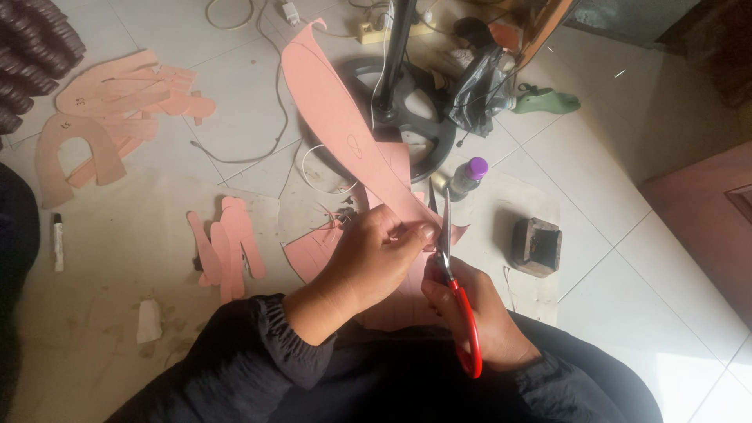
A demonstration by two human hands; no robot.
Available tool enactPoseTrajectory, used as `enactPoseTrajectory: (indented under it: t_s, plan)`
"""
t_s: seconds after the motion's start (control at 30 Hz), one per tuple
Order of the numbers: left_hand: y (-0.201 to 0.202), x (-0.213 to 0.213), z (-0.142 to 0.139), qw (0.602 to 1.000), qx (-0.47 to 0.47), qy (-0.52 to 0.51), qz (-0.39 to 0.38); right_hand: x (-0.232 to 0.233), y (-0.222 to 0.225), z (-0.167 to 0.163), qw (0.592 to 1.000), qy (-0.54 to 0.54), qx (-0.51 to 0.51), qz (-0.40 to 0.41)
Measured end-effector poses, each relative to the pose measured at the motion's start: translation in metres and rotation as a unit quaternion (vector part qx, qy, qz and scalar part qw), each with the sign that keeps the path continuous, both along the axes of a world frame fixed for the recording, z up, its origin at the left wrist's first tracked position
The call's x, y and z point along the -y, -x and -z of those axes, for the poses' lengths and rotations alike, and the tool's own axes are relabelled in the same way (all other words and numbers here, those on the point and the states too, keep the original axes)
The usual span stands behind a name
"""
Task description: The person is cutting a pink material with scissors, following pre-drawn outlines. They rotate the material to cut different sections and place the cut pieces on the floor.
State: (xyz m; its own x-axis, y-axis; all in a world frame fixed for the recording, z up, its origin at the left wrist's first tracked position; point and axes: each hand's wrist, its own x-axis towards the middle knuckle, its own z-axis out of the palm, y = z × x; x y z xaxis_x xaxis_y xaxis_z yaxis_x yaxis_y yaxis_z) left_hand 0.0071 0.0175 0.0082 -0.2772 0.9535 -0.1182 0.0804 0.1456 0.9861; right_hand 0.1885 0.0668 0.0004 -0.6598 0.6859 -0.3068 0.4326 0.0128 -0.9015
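Observation:
My left hand (pixel 374 257) pinches the lower end of a long pink sheet strip (pixel 333 117) that curves up and away toward the far left. My right hand (pixel 476 313) grips red-handled scissors (pixel 457 286), blades pointing up and open at the strip's edge right beside my left fingers. More pink sheet (pixel 313 254) lies under my hands. Both arms wear black sleeves.
Cut pink pieces (pixel 227 244) lie left of my hands, and a pile of pink shapes (pixel 110 110) sits far left. A black round stand base (pixel 407 110), purple-capped bottle (pixel 468 177), dark block (pixel 536 245), green shoe form (pixel 548 100), white marker (pixel 57 241) and cables surround.

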Motion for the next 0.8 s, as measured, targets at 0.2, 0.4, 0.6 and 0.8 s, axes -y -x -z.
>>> enactPoseTrajectory:
  t_s: [0.2,0.4,0.6,0.8]
  plan:
    - [0.0,0.003,-0.001,0.999,0.037,-0.039,0.005,0.001,0.0,-0.002,0.999,-0.027,-0.034,-0.026]
    - [0.005,0.004,0.0,1.0,0.005,-0.022,0.004,-0.001,0.001,-0.004,1.0,-0.006,0.008,-0.011]
    - [0.008,0.007,-0.001,0.999,-0.017,-0.043,0.004,-0.003,0.0,-0.005,0.998,-0.032,0.041,-0.028]
    - [0.012,0.009,-0.004,0.997,-0.055,-0.061,0.008,-0.007,-0.003,-0.007,0.993,-0.09,0.045,-0.065]
